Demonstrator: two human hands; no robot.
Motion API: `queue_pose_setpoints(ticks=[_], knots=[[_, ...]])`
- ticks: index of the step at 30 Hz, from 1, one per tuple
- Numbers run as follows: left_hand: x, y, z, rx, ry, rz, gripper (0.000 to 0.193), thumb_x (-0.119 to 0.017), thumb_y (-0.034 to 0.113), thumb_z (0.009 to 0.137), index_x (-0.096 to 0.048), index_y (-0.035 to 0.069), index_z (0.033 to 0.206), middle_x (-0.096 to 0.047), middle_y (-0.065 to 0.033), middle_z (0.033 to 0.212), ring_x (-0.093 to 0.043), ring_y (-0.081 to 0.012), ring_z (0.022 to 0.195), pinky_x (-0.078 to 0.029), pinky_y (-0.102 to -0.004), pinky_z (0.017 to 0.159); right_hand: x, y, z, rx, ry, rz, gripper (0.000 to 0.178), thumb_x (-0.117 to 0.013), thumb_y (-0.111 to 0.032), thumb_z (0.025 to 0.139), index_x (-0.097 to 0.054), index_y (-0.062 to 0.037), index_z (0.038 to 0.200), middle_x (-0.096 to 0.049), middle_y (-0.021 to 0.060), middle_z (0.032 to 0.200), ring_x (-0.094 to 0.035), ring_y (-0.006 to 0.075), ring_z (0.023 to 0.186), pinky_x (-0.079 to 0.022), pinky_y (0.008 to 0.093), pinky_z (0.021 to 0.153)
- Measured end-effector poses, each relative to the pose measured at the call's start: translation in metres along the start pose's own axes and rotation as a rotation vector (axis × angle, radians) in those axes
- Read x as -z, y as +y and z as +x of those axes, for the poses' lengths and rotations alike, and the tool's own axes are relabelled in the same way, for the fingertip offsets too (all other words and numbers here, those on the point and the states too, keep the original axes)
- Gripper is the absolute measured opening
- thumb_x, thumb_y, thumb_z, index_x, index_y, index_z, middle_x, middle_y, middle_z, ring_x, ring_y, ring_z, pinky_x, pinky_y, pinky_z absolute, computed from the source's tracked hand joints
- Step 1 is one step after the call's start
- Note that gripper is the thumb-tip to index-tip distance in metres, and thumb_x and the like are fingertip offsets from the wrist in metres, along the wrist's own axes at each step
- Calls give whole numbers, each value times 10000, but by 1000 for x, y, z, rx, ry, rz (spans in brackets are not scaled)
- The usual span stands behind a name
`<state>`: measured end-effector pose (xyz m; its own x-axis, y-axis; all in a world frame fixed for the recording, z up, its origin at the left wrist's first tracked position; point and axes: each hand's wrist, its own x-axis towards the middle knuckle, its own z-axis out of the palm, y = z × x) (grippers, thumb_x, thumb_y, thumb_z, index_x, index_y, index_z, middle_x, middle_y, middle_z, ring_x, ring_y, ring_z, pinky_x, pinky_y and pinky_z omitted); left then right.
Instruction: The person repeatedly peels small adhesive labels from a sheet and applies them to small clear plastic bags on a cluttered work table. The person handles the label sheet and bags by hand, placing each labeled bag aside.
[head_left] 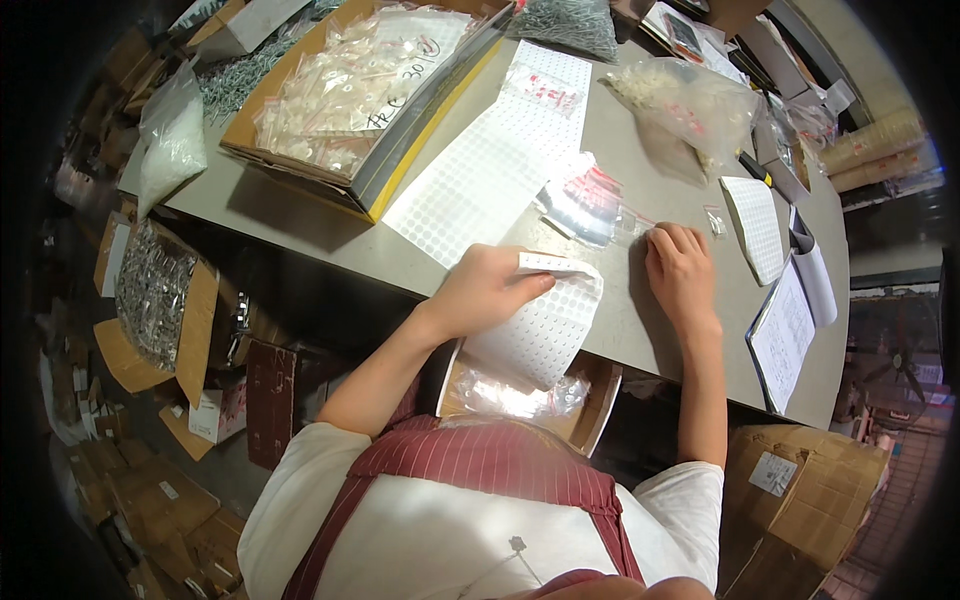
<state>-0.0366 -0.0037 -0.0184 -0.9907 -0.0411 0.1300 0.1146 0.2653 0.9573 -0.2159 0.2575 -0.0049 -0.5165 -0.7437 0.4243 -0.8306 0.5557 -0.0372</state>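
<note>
My left hand (pixel 486 288) is closed on a white sheet of round stickers (pixel 545 335), thumb on top; the sheet is bent over and hangs past the table's near edge. My right hand (pixel 682 265) rests on the table with curled fingers, its fingertips on the edge of a small clear zip bag (pixel 630 224). Left of that bag lies a stack of clear bags with red strips (pixel 588 205). Just right of my right hand is a tiny filled bag (pixel 715 221). Larger sheets of round stickers (pixel 470 180) spread across the table beyond my left hand.
A carton of filled small bags (pixel 350 90) stands at the far left, beside a bag of white material (pixel 172 140). A large bag of pale parts (pixel 690 100) sits at the back right, a clipboard (pixel 785 330) at the right edge. An open drawer (pixel 600 400) juts toward me.
</note>
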Motion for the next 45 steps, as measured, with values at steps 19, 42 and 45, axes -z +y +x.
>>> queue_pose_setpoints(ticks=[19,42,45], knots=[[1,-7,-1,40,-2,-188,285,-709,48,976,-762,-28,1246,-787,-42,1008,-657,-67,873,-538,-248,767,31,-73,10,-32,-151,641,171,-777,-6,901,-714,6,1060,-760,115,1067,-720,261,1018,-550,360,912],[-4,-1,0,-213,-18,-26,355,-685,-76,878,-818,63,1176,-817,-125,1089,-763,-217,985,-588,-313,870,17,-58,8,-497,-367,1242,84,-703,-89,905,-690,-9,924,-709,16,948,-620,114,960,-478,279,903],[-6,-10,0,-271,22,-50,324,-697,20,940,-796,111,1235,-795,-139,1027,-740,-256,885,-578,-335,819,19,-58,8,-446,-330,1219,78,-718,-69,931,-677,-4,926,-696,50,980,-620,133,959,-484,279,862]])
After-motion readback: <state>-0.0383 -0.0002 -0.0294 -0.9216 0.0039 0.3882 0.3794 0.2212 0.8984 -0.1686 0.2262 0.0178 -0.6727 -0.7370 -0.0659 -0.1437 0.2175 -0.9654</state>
